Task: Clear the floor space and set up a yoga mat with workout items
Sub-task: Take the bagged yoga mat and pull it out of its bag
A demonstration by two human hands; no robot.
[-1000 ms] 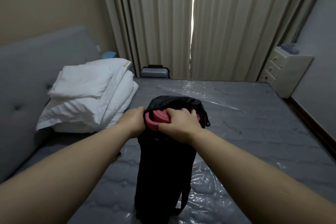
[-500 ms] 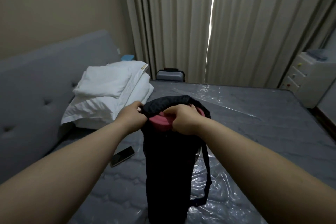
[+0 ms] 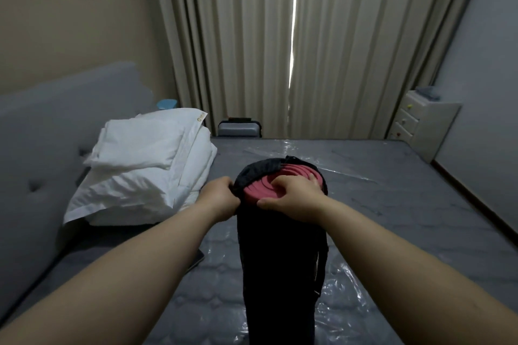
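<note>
Peeling back: left hand [image 3: 221, 199] grips black carry bag [image 3: 280, 255] mouth lower; right hand [image 3: 294, 199] grasps newly exposed pink yoga mat [image 3: 283, 180] roll mid-mattress [image 3: 392, 204]. Extraction starting.

Dim room; daylight sliver through curtain gap [image 3: 293, 36]; wide-angle edge distortion; soft focus.

Closed beige curtains [image 3: 252, 45] at twelve o'clock, grey bed [image 3: 392, 204] below, white drawer chest [image 3: 420, 123] at two o'clock.

White bedding [image 3: 145, 165] on a grey mattress [image 3: 392, 204] — curtains [image 3: 280, 42], drawers [image 3: 420, 123] behind.
</note>
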